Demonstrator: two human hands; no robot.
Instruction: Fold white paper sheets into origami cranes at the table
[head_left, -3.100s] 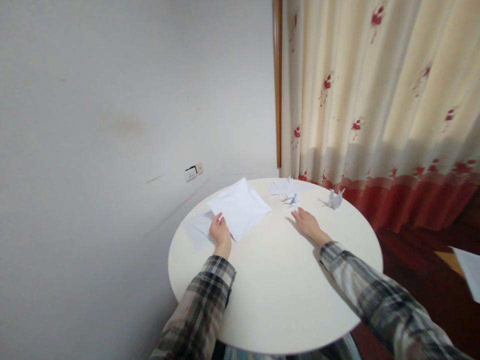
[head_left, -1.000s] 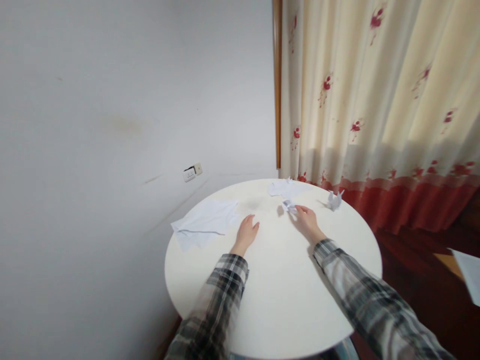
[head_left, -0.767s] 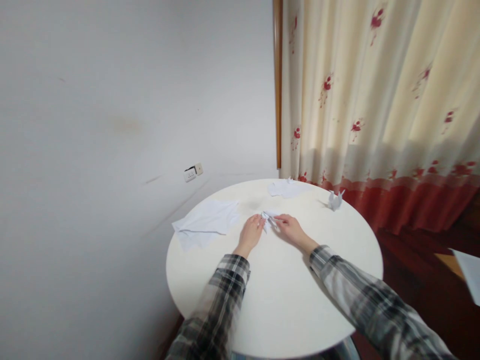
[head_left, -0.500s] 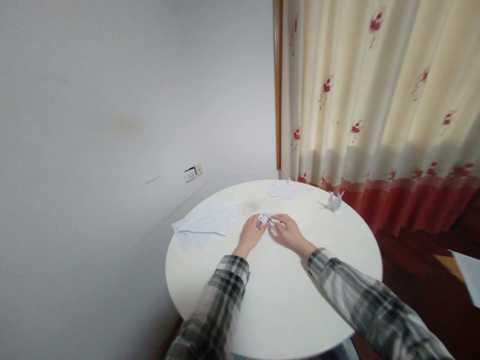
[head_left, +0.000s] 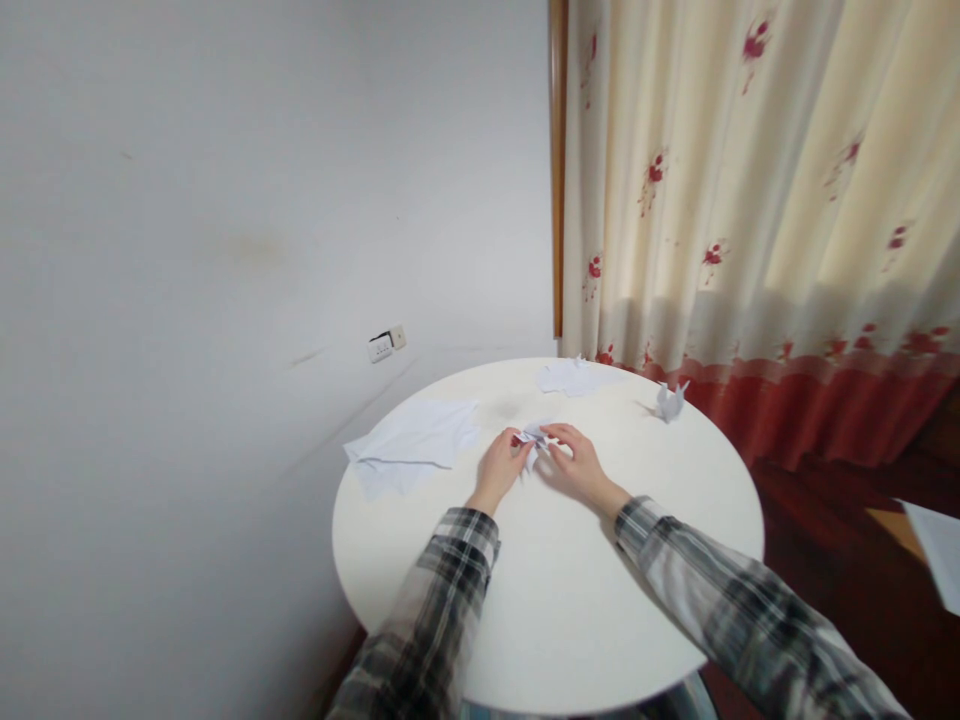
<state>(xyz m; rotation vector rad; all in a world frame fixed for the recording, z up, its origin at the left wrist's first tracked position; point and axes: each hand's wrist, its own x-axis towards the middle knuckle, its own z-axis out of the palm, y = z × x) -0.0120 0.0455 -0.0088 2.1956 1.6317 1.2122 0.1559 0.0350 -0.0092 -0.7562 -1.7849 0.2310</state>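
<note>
Between my hands, a little above or on the white round table [head_left: 585,600], is a small folded piece of white paper [head_left: 534,436] with pointed flaps. My left hand [head_left: 501,466] pinches its left side between thumb and fingers. On the other side my right hand [head_left: 576,464] grips the paper with bent fingers and thumb. One flap of the paper points down toward me between the hands. Parts of the folds are hidden by my fingertips and too small to make out.
White paper sheets [head_left: 416,435] lie at the table's left. More paper [head_left: 570,377] lies at the far edge. A pointed folded-paper figure [head_left: 670,402] stands at the right rim. A wall with a socket [head_left: 381,348] is left; a flowered curtain [head_left: 690,200] hangs behind.
The folded paper has shifted in my fingers, and a flap now shows below it, pointing toward me. Both hands stay in nearly the same place.
</note>
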